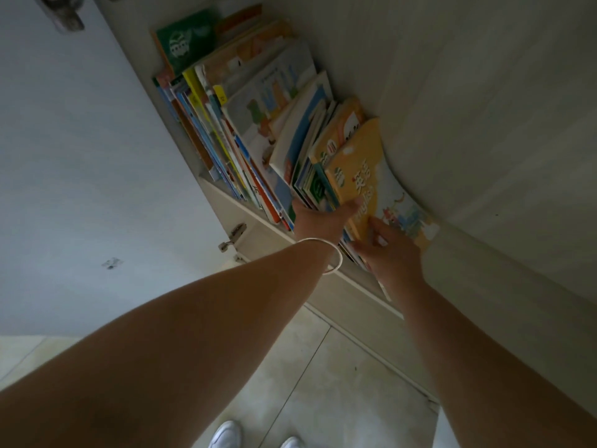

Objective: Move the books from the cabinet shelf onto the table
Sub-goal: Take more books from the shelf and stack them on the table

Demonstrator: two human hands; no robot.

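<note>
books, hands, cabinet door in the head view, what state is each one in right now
yellow book: outermost in the row, leaning, both hands on it
row of books: on the cabinet shelf, leaning
left hand: reaching into the books, thumb across the yellow book's spine
right hand: thumb on the yellow book's cover, fingers hidden
bracelet: on the left wrist
cabinet door: open

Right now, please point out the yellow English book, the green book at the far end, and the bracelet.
yellow English book (371,176): head view, on its front cover.
green book (185,40): head view, on its cover pattern.
bracelet (336,253): head view, on the band at the left wrist.
</note>
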